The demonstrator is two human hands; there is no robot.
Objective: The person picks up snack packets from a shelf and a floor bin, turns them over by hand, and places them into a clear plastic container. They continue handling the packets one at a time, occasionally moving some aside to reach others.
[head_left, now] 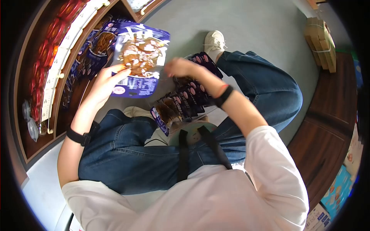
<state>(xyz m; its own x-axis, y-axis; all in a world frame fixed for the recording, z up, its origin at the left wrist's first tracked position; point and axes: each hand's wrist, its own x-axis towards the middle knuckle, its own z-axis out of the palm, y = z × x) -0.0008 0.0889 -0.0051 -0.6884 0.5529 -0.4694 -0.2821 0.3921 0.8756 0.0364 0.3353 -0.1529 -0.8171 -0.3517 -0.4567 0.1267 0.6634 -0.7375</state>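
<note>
A purple food pouch with a clear window over brown contents (143,56) is upright in my left hand (106,82), thumb on its front near the lower left edge. Just right of this pouch is my right hand (179,68), its fingers curled and blurred; what they hold, if anything, cannot be made out. Several similar dark purple pouches (185,102) lie in a row between my legs, partly below my right forearm. More purple pouches (101,46) fill the shelf at the left, partly hidden behind the held one.
A wooden shelf (85,86) runs along the left, with red packages (48,48) behind a white price strip. Grey floor (262,29) lies ahead. Stacked cardboard (320,44) and a dark wooden cabinet (322,133) stand at the right. My bent legs flank the row of pouches.
</note>
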